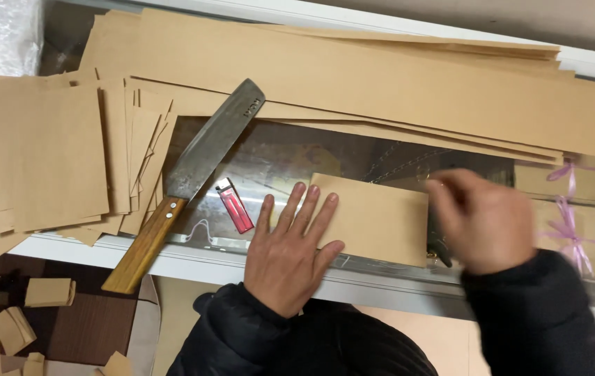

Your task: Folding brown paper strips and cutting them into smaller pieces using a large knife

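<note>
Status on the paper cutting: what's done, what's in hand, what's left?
Done: a stack of cut brown sheets lies beside the knife. In hand: the left hand presses flat on a small brown sheet; the right hand is blurred at its edge. Left: long uncut strips remain behind.

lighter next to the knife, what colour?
Red lighter with a silver top, clearest in the head view, beside the knife.
</note>
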